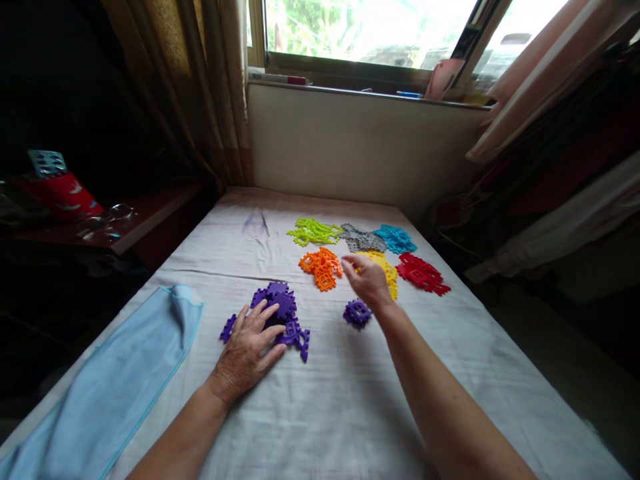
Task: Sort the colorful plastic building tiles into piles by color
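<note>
My left hand (249,352) rests with fingers spread on a pile of purple interlocking plastic pieces (280,300), partly covering them. These are flat, notched-edge building pieces, some with openwork centres. My right hand (367,277) is raised over the yellow pieces (389,272), hiding part of them. Its fingers are loosely bent, the thumb a little apart, and nothing shows between them. Just left of the right wrist is a small purple cluster (357,313), apart from the larger purple pile. Orange pieces (323,268) lie just left of the right fingertips.
Behind are lime green pieces (314,232), grey pieces (363,238) and blue pieces (396,238); red pieces (423,273) lie at right. A light blue cloth (125,373) covers the left of the pale sheet (320,413). A side table (150,223) holds glasses (107,223) and a red container (67,197).
</note>
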`<state>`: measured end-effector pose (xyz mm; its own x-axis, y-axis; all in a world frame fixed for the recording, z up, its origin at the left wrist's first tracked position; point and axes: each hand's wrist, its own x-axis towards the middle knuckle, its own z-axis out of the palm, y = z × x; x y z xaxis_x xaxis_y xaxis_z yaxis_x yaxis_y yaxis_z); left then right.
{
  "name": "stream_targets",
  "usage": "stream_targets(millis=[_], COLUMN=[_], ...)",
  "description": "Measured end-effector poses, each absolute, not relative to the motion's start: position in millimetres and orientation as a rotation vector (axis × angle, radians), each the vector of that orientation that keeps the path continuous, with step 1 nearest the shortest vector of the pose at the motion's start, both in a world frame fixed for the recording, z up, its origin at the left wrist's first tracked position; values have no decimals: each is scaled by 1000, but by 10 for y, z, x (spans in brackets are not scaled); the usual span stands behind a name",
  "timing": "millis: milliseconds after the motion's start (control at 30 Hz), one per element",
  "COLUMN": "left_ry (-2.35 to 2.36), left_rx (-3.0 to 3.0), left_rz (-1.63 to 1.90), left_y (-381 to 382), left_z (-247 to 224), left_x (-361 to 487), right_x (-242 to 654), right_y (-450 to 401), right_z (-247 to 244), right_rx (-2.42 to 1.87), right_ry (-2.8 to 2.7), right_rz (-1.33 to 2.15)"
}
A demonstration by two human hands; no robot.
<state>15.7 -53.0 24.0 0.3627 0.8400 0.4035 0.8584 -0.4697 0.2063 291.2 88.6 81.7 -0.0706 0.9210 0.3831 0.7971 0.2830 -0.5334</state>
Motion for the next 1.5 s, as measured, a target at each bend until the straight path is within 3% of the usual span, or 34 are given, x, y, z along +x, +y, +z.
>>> stream_targets(millis=[133, 467, 667, 800, 1100, 1500], left_ry=[-1526, -1420, -1614, -1781, -2240, -2600], left_rx=[-2524, -2404, -2274, -2147, -1829, -1741], left_rz=[-801, -1042, -1085, -1061, -474, -55], left_y=[-523, -498, -464, -424, -683, -840], left_z=[258, 244, 237, 220, 380, 778], left_x=[167, 155, 69, -78, -484, -918], right_x=[2540, 2310, 2846, 3262, 3505, 3467], right_y=[82, -186, -74, 1, 44, 34], right_z=[501, 425, 455, 388, 267, 207], right_rx=[-1185, -992, -1260, -1537, -1913, -1770], right_ry=[-2189, -2186, -1683, -1456, -1452, -1427], right_rz=[490, 206, 521, 473, 244, 249])
